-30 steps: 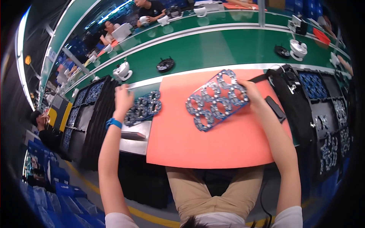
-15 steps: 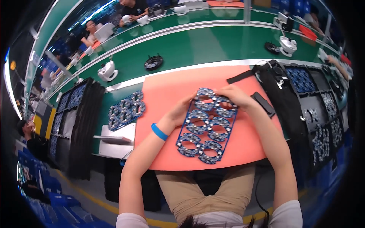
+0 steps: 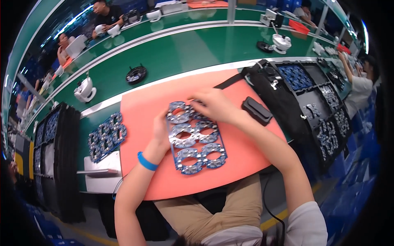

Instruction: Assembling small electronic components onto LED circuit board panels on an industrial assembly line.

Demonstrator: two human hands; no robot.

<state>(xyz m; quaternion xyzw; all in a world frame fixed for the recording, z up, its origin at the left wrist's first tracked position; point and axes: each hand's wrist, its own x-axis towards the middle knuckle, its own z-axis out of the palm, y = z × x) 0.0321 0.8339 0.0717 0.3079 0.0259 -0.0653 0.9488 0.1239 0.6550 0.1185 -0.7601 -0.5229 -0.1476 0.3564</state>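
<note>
A blue circuit board panel point(image 3: 184, 143) made of joined ring-shaped boards is tilted above the salmon-coloured mat point(image 3: 246, 151). My left hand point(image 3: 161, 127) grips its left edge near the top, below a blue wristband. At the panel's upper right corner, my right hand point(image 3: 211, 105) has its fingers closed on the top ring and partly covers it. A second circuit board panel point(image 3: 107, 139) of the same kind lies left of the mat.
Black trays point(image 3: 61, 164) stand stacked at left; others with blue boards point(image 3: 295, 77) are at right. A black case point(image 3: 257, 110) lies on the mat. White devices point(image 3: 85, 90) and a round black part point(image 3: 136, 75) sit on the green bench point(image 3: 176, 61). Several people work beyond.
My view has swung right, so the bench shifts left in it. The panel has turned to slant the other way. My right hand has moved further over its upper right ring.
</note>
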